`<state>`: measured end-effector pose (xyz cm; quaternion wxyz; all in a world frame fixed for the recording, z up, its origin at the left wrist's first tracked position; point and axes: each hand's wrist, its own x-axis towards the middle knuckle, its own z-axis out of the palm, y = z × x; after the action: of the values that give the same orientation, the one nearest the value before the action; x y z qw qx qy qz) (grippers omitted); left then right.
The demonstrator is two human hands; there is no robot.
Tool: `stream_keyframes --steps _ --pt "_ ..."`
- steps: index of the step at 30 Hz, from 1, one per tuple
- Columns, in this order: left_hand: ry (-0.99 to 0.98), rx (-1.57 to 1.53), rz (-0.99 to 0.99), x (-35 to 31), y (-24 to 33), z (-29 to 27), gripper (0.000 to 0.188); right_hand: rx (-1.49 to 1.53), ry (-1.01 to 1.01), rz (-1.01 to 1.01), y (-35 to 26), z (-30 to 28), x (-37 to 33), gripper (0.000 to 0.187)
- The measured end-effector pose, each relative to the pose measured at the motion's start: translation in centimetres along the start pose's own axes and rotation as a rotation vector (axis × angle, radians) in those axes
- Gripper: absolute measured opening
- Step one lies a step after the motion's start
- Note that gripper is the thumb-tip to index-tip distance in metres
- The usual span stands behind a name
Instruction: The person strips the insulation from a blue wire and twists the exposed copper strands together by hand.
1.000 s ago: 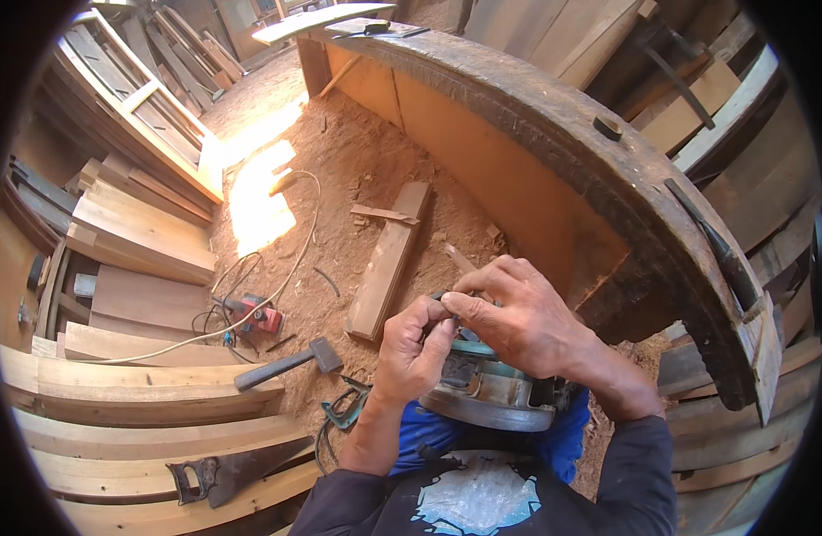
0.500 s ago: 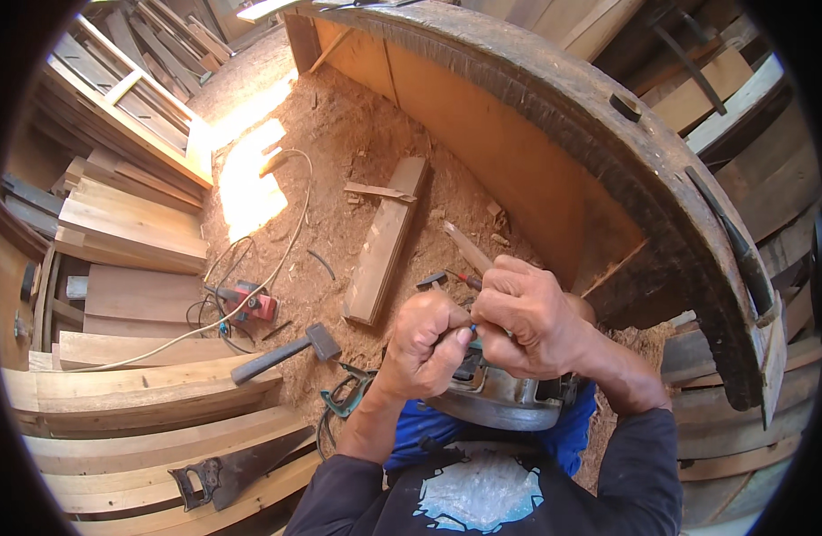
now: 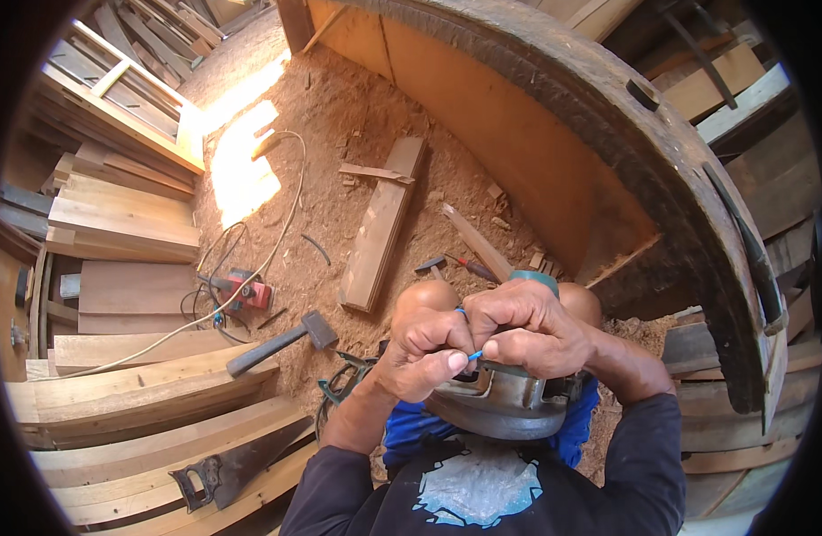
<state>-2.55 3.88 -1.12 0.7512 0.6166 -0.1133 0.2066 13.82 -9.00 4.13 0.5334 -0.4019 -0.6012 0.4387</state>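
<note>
Both hands meet over my lap, pinching a thin bright blue strip (image 3: 475, 355), perhaps wire or tape. My left hand (image 3: 424, 353) is closed with its thumb pressed near one end of the strip. My right hand (image 3: 538, 330) is also closed, thumb and fingers on the other end. Most of the strip is hidden in the fingers. Just beneath the hands, a power tool (image 3: 496, 420) with a rounded grey metal base and green housing rests on my lap, partly covered by them.
Stacked boards (image 3: 388, 223), a small hammer (image 3: 431, 264) and a screwdriver (image 3: 471, 268) lie on shavings ahead. At left are a mallet (image 3: 281, 344), a red power tool (image 3: 250, 290) with cord and a handsaw (image 3: 237, 473) on planks (image 3: 161, 438). A heavy workbench (image 3: 598, 116) curves around the right.
My hands have rolled so the thumbs lie flatter, and more of the blue strip shows between them. The view has shifted slightly, revealing the small hammer and screwdriver more fully.
</note>
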Motion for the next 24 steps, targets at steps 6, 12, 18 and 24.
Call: stream_keyframes --steps 6,12,18,24 --pt "-0.05 -0.126 -0.016 0.0 -0.1 -0.3 0.026 0.183 -0.017 0.082 1.1 -0.2 -0.3 0.013" --pt "0.097 0.092 -0.098 -0.5 0.0 -0.4 0.024 -0.343 0.03 -0.099 -1.3 -1.3 -0.2 0.008" --pt "0.195 0.008 -0.167 0.1 0.1 0.0 0.022 -0.925 0.293 -0.34 -2.4 -0.5 -0.4 0.029" --pt "0.219 0.01 -0.149 0.7 0.1 0.5 0.018 -1.157 0.225 -0.406 -2.6 -0.5 0.0 0.028"
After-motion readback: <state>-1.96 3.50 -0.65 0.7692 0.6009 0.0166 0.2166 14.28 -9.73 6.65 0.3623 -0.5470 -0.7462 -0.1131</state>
